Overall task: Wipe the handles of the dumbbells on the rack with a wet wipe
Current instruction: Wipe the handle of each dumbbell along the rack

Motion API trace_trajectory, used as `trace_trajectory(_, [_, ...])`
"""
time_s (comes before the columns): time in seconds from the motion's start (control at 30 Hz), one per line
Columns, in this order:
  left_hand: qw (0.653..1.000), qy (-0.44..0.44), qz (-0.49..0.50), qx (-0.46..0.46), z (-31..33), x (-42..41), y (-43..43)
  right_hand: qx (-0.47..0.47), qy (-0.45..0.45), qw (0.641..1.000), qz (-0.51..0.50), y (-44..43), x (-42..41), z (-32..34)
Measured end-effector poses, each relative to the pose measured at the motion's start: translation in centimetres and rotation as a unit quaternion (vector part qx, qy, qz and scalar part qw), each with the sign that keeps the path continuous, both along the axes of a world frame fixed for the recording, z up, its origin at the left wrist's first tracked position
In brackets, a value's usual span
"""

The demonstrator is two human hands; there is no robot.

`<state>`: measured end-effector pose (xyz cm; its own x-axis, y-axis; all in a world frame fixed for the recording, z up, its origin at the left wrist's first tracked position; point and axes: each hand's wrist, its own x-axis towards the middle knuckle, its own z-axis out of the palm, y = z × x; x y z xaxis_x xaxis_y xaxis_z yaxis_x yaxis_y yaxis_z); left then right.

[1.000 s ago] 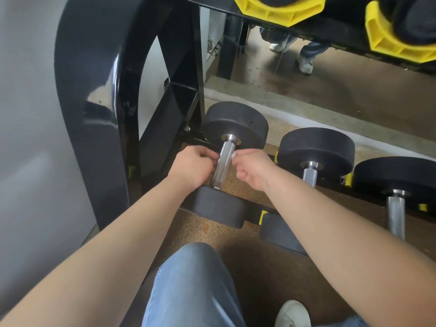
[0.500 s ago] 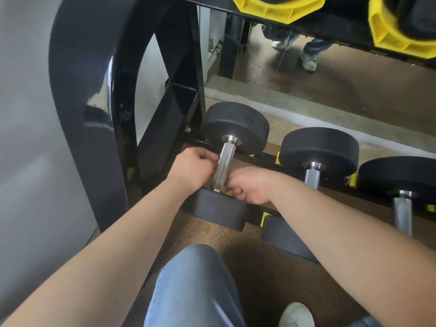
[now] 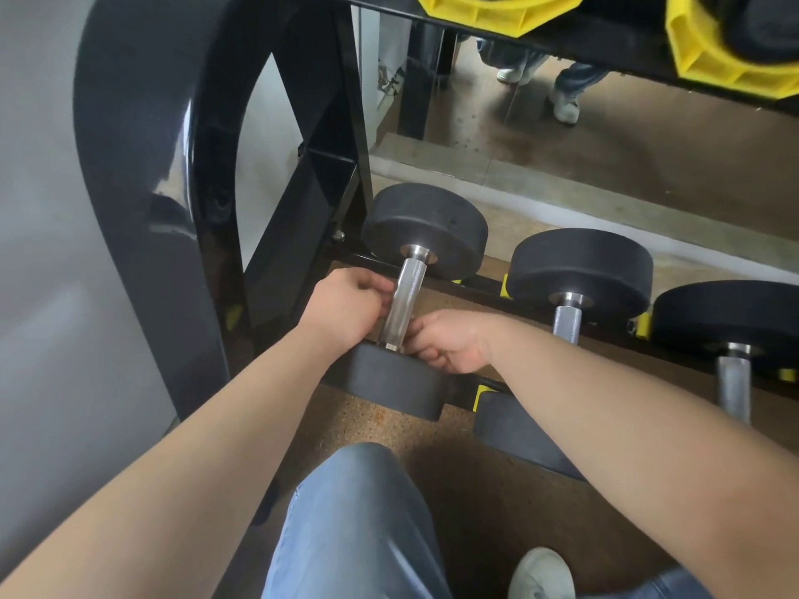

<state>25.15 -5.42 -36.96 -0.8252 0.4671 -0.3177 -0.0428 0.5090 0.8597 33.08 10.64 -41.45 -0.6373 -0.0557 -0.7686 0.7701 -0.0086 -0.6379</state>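
Left hand [image 3: 346, 309] curls its fingers against the handle [image 3: 406, 291] from the left. Right hand [image 3: 452, 341] grips its lower end, just above the near weight. That's the leftmost dumbbell [image 3: 426, 227] of 3, lying on the rack [image 3: 142, 166]'s bottom tier. Can't make out the wipe.

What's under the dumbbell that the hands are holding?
The dumbbell rests on black rack rails, with speckled brown floor showing below between them. The spot right under its near black end is covered, so I cannot see it.
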Motion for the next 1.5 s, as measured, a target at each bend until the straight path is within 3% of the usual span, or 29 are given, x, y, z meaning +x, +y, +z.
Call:
trace_trajectory(0.03, [1.000,0.000,0.002,0.002,0.0,0.1,0.0,0.001,0.010,1.000,-0.002,0.0,-0.1,-0.2])
trace_trajectory(0.1, [1.000,-0.002,0.003,0.005,0.0,0.1,0.0,-0.020,0.056,0.993,-0.102,0.5,-1.1,-0.7])
trace_trajectory(0.17, [1.000,-0.003,0.002,0.004,0.0,0.1,0.0,-0.064,0.096,0.964,-0.241,1.2,-2.3,-1.1])
trace_trajectory(0.23, [1.000,-0.002,-0.002,-0.001,0.1,0.1,0.0,-0.100,0.110,0.945,-0.293,1.4,-2.9,-1.3])
trace_trajectory(0.37, [1.000,-0.003,-0.002,-0.004,0.0,0.0,0.1,-0.055,0.035,0.993,-0.102,0.5,-1.3,-1.2])
trace_trajectory(0.43, [1.000,-0.004,0.000,-0.003,0.1,0.1,0.1,-0.023,0.023,0.998,-0.055,-0.1,-0.9,-0.8])
trace_trajectory(0.5, [1.000,0.001,0.000,-0.004,0.2,0.2,0.1,-0.006,0.052,0.989,-0.135,-0.2,-0.9,0.1])
trace_trajectory(0.57, [1.000,0.005,-0.004,-0.008,0.1,0.2,0.1,-0.032,0.103,0.950,-0.292,0.6,-1.1,1.0])
trace_trajectory(0.63, [1.000,0.004,-0.001,-0.008,-0.1,0.1,0.1,-0.029,0.146,0.917,-0.369,1.0,-1.3,1.6])
trace_trajectory(0.7, [1.000,-0.001,0.005,-0.005,-0.2,0.0,0.0,0.101,0.138,0.935,-0.310,0.2,-1.0,1.6])
trace_trajectory(0.8, [1.000,-0.003,0.001,-0.002,-0.1,0.0,-0.1,0.267,0.069,0.953,-0.127,-2.0,0.0,1.9])
trace_trajectory(0.9, [1.000,0.003,-0.013,-0.005,0.3,0.1,-0.1,0.280,0.032,0.956,-0.076,-3.1,0.9,2.9])
trace_trajectory(1.0, [1.000,0.000,-0.017,-0.004,0.5,0.2,-0.2,0.300,0.065,0.933,-0.186,-3.0,0.3,3.5])
trace_trajectory(1.1, [1.000,0.003,-0.022,-0.002,0.5,0.2,-0.2,0.327,0.161,0.883,-0.294,-2.4,-0.5,4.2])
trace_trajectory(1.2, [1.000,0.010,-0.020,0.002,0.3,0.1,-0.1,0.426,0.226,0.853,-0.201,-2.4,0.1,5.1])
trace_trajectory(1.37, [0.998,0.043,-0.044,-0.002,-0.1,-0.1,-0.2,0.441,0.196,0.876,0.026,-4.0,2.6,5.2])
trace_trajectory(1.43, [0.997,0.056,-0.059,0.018,-0.1,0.0,-0.4,0.414,0.220,0.883,0.001,-3.9,2.7,5.3])
trace_trajectory(1.5, [0.993,0.062,-0.083,0.053,-0.1,0.1,-0.7,0.335,0.250,0.902,-0.112,-3.6,2.2,5.4])
